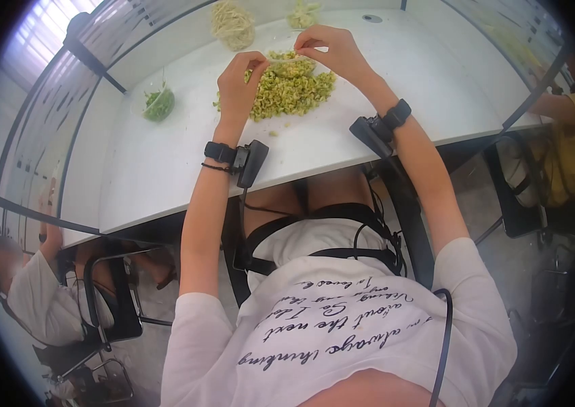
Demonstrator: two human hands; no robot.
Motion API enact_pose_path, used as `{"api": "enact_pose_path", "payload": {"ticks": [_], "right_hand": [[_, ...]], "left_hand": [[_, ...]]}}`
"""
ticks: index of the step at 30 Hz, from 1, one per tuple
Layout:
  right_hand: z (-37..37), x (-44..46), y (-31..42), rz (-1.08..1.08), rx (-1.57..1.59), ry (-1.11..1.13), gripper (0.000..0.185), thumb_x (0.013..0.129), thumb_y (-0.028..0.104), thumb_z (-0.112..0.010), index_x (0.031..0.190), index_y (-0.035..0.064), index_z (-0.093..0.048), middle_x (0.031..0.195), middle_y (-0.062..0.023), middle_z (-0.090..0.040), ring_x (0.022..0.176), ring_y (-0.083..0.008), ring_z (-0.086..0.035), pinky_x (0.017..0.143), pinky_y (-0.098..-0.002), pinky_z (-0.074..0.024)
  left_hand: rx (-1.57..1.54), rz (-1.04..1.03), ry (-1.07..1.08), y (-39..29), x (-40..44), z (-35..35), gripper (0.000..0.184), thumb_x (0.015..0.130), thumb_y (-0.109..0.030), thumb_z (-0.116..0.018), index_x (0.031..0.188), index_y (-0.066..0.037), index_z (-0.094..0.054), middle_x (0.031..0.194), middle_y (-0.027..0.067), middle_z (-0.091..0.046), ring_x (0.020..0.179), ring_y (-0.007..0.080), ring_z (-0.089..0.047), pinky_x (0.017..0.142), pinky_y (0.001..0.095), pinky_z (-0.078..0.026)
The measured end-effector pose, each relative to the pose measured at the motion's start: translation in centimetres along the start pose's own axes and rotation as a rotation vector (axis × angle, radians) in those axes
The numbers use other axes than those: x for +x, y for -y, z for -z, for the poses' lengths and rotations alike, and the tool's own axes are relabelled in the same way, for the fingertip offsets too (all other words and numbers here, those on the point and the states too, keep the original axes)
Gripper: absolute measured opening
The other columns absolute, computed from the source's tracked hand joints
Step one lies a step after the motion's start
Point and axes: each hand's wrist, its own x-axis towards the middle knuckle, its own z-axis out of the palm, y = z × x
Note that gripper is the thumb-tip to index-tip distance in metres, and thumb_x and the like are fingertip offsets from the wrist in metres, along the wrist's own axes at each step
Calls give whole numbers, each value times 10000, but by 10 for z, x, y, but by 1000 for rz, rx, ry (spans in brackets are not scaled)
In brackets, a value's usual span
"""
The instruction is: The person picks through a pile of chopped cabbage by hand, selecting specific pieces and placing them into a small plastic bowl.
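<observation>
Chopped pale-green vegetable pieces lie in a broad heap on the white table. At the heap's far side, more pieces sit in what looks like a clear plastic bag. My left hand is closed in a pinch at the left edge of this clear plastic, thumb against fingers. My right hand, also pinching, reaches over from the right to its far edge. The fingertips are small in view and the thin plastic is hard to make out.
Pale, thin strands in a clear bag stand at the table's back. Beside them is a smaller bag of yellow-green pieces. Green leafy vegetables lie in clear plastic at the left. Partitions flank the table; people sit on both sides.
</observation>
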Motion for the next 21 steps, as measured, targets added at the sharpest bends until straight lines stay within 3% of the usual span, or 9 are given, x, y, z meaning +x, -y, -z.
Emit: {"api": "enact_pose_path", "payload": {"ticks": [5,8,9,12,16,17,18,19,21], "right_hand": [[-1,-1,-19,98,-171,3,116,798,113,-649,874,27,-630,905,-64,-646,853,-198,-631,779,-304,-501],[-4,-3,-20,175,-316,49,130,809,149,-653,906,63,-646,1013,-55,-640,966,-223,-598,832,-324,-477],[-4,-3,-19,187,-331,47,127,809,151,-655,903,67,-647,1009,-52,-640,970,-222,-595,833,-322,-477],[-3,-1,-11,245,-315,26,113,815,148,-649,896,69,-645,989,-39,-631,893,-195,-599,778,-297,-481],[0,-1,14,106,-124,182,95,820,133,-641,891,70,-639,839,-19,-619,666,-132,-562,613,-253,-454],[-2,-4,16,69,-134,217,87,825,139,-634,889,81,-636,693,-11,-585,538,-100,-490,521,-237,-397],[-4,-5,18,50,-225,267,98,812,163,-640,879,92,-629,599,-22,-556,518,-112,-496,510,-246,-397],[-3,-5,16,17,-281,370,104,804,172,-639,872,94,-626,601,-27,-559,519,-123,-498,511,-261,-399],[-3,-7,10,-36,-304,501,113,788,183,-640,861,98,-621,601,-33,-563,521,-144,-500,512,-288,-401]], "left_hand": [[-43,146,146,-3,0,2,225,845,-70,-608,1069,-66,-614,1034,80,-644,939,187,-629,825,292,-487],[108,-104,159,-2,-1,-1,235,850,-99,-604,1084,-96,-619,1110,60,-616,1050,219,-576,876,321,-459],[115,-82,176,0,-1,-2,199,851,-110,-601,1048,-98,-629,1157,51,-589,1111,239,-527,906,339,-433],[129,-169,98,2,1,0,147,853,-94,-595,994,-74,-633,1052,61,-626,953,232,-583,823,318,-461],[13,62,382,-13,-4,7,103,848,-151,-607,864,-51,-626,739,72,-615,631,195,-542,605,291,-441],[79,86,476,-19,-3,9,122,845,-170,-610,834,-49,-622,666,70,-591,568,187,-511,556,289,-419],[147,110,569,-22,-3,11,146,843,-189,-614,805,-48,-619,594,68,-566,505,178,-480,508,287,-397],[135,-4,538,-14,-5,9,210,838,-231,-616,739,-47,-603,529,67,-516,455,171,-452,467,297,-363],[152,5,566,-15,-4,10,205,838,-225,-616,737,-47,-608,528,69,-514,451,169,-451,465,291,-364]]}}
